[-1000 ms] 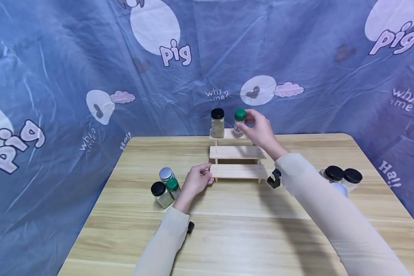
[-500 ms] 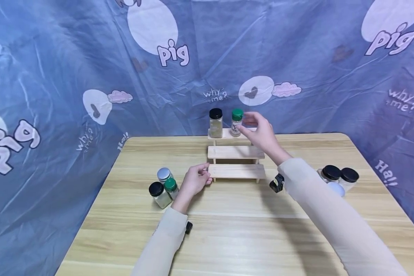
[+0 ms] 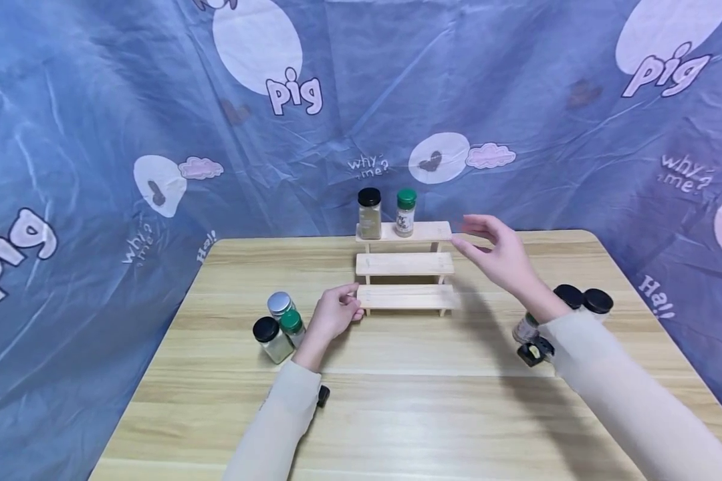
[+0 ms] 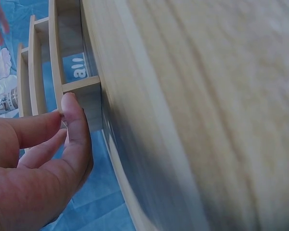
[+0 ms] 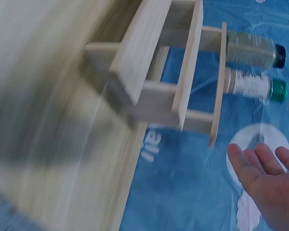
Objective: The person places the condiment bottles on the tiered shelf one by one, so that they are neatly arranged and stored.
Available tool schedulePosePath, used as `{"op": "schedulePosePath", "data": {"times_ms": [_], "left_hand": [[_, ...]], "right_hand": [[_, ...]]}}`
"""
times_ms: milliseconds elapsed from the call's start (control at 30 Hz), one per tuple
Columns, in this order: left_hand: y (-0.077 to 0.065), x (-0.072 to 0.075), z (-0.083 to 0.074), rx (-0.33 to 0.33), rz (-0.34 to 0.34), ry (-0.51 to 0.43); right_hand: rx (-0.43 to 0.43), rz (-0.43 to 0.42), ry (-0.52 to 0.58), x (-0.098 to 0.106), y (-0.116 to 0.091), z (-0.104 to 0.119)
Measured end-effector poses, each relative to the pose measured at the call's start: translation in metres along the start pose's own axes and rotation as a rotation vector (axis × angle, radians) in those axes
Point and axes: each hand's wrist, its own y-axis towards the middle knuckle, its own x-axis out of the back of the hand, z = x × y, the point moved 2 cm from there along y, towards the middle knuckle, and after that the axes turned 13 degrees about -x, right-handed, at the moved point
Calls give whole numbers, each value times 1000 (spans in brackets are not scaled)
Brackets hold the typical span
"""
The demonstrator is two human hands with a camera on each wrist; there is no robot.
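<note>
A small wooden three-step rack (image 3: 406, 264) stands toward the back of the table. On its top step a black-capped spice jar (image 3: 370, 215) and a green-capped spice jar (image 3: 405, 214) stand upright, side by side. My left hand (image 3: 335, 312) pinches the left end of the lowest step between thumb and fingers, as the left wrist view shows up close. My right hand (image 3: 499, 259) is in the air just right of the rack, fingers loosely extended and apart from both jars. In the right wrist view the green-capped jar (image 5: 253, 85) is beyond the fingertips.
Left of my left hand, a silver-capped jar (image 3: 279, 304), a green-capped jar (image 3: 291, 324) and a black-capped jar (image 3: 273, 339) stand together. Several more jars, including a black-capped one (image 3: 597, 302), stand at the right, partly behind my right forearm. A blue printed cloth (image 3: 337, 133) hangs behind the table.
My right hand has let go of the green-capped jar on the top step and moved away to the right. My left hand still grips the rack; the view has shifted slightly.
</note>
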Motion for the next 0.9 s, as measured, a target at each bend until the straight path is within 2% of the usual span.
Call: {"op": "schedulePosePath", "data": {"times_ms": [233,367,500,633,733,900], "left_hand": [[1,1,0,4,-7,-9],[0,-1,0,8,1,-8],[-1,-1,2,18,-1,-16],[-1,0,3,16,-1,-23],[0,0,4,11,5,-35],[1,-1,6,5,6,-53]], "right_hand": [[-47,-66,-20,35,-22,-19],[-40,-122,-25,59,-34,-33],[-36,-191,15,84,-44,-50],[-80,-255,52,112,-57,-69],[-112,-296,37,132,-69,-86],[-123,-289,-11,152,-87,-117]]}}
